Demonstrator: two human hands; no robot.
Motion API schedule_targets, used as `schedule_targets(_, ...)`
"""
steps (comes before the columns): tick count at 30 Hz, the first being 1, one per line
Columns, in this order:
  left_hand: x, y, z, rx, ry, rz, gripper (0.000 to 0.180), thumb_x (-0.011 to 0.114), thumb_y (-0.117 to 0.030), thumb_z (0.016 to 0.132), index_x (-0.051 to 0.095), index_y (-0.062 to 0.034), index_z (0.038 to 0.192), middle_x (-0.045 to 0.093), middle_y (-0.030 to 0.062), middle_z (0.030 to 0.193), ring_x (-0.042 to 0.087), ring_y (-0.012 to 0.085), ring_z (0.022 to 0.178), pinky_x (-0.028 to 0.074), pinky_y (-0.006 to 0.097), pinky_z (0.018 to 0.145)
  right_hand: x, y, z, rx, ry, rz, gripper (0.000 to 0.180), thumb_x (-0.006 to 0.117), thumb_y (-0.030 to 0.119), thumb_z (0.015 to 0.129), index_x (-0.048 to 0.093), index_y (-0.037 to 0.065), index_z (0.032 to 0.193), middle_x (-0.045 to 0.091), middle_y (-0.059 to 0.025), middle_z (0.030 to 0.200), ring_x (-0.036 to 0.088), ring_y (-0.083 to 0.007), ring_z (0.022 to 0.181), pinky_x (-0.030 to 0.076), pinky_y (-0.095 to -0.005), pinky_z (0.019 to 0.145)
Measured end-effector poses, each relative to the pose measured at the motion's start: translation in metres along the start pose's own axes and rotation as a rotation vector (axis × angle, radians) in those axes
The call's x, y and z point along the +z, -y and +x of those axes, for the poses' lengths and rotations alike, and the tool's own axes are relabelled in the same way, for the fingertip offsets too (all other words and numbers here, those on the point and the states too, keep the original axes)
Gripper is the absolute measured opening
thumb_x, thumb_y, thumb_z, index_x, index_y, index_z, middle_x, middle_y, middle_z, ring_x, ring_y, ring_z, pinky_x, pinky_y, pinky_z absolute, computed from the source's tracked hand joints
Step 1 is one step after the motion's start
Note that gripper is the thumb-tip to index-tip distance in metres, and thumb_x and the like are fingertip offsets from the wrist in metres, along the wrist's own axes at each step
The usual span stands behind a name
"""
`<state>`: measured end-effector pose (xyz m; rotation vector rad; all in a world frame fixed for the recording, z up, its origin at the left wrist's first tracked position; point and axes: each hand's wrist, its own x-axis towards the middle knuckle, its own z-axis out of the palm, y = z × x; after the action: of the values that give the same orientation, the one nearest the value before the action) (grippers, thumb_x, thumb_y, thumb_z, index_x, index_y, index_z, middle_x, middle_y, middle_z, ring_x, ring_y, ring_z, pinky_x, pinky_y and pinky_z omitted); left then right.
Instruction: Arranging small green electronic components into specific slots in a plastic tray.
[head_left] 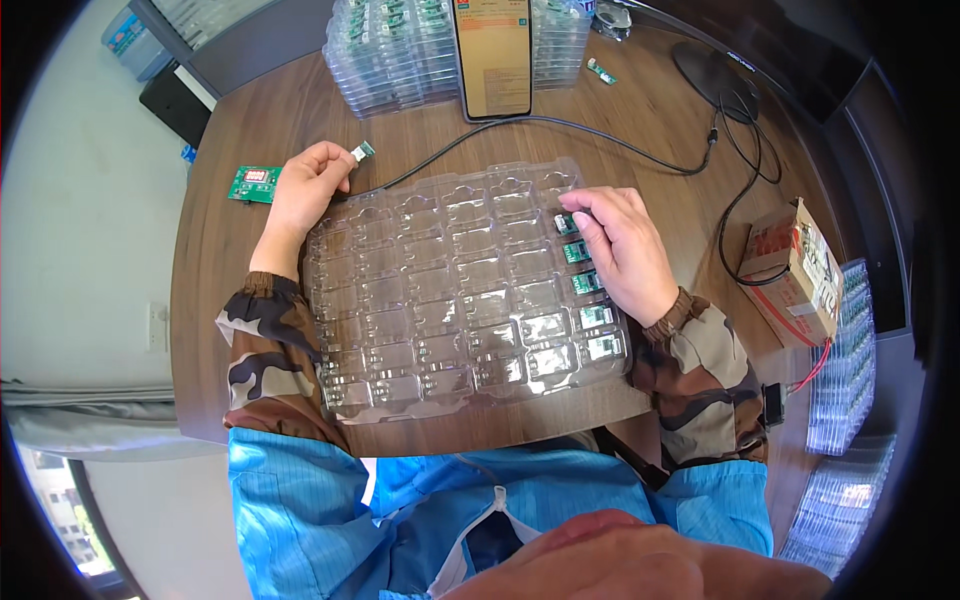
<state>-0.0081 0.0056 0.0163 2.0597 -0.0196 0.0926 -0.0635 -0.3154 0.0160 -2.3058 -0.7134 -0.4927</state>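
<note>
Head view: the left hand (305,185) rests at the upper left corner of a clear plastic blister tray (455,290) on the wooden bench (640,110), its fingers pinched around a small green circuit module (362,152) held just above the bench. The right hand (625,250) lies over the tray's right column, fingers narrow, pressing another green module (567,224) into a pocket. More green modules (597,316) fill the pockets below it.

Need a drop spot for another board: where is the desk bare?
Bare wood lies between the clear tray and the phone, crossed by a black cable, and right of the right hand toward the cardboard box. Crowded: stacked trays at the back, left hand beside the green board.
</note>
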Motion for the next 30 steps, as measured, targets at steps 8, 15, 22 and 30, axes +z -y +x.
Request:
schedule_targets(8,0.0,0.018,0.006,0.077,0.0,-0.022,0.013,0.055,-0.017,0.078,0.055,-0.0039,0.076,0.052,-0.003,0.06,0.044,0.0024,0.054,0.033,0.017,0.05,-0.003,-0.002,-0.001,0.014,-0.036,0.007,0.018,0.045,0.012,0.083,0.053,0.006,0.098,0.056,-0.0103,0.098,0.05,-0.0278,0.088,0.041,-0.0328,0.076)
schedule_targets(15,0.003,0.013,0.009,0.142,0.003,0.033,0.01,0.055,-0.014,0.076,0.057,-0.0045,0.074,0.054,-0.0027,0.058,0.046,0.0029,0.053,0.035,0.018,0.05,-0.034,0.011,-0.028,0.102,-0.269,0.153,0.017,0.048,0.008,0.081,0.053,0.002,0.096,0.053,-0.0119,0.101,0.052,-0.0264,0.09,0.041,-0.0304,0.079)
schedule_targets(22,0.005,0.02,0.013,0.18,-0.037,0.059,0.012,0.055,-0.017,0.074,0.059,-0.0056,0.074,0.057,-0.0005,0.058,0.05,0.0055,0.054,0.038,0.021,0.052,-0.107,0.042,-0.129,0.191,-0.108,-0.629,0.021,0.058,0.004,0.068,0.054,0.002,0.089,0.052,-0.0124,0.099,0.045,-0.0306,0.098,0.037,-0.0373,0.084)
schedule_targets(30,0.004,0.014,0.011,0.181,-0.064,0.123,0.014,0.054,-0.02,0.073,0.059,-0.0069,0.074,0.058,-0.0003,0.058,0.051,0.0073,0.054,0.039,0.023,0.054,-0.129,0.034,-0.188,0.688,0.04,-1.103,0.039,0.056,0.004,0.067,0.05,0.008,0.105,0.044,-0.0098,0.115,0.05,-0.0281,0.09,0.041,-0.0372,0.079)
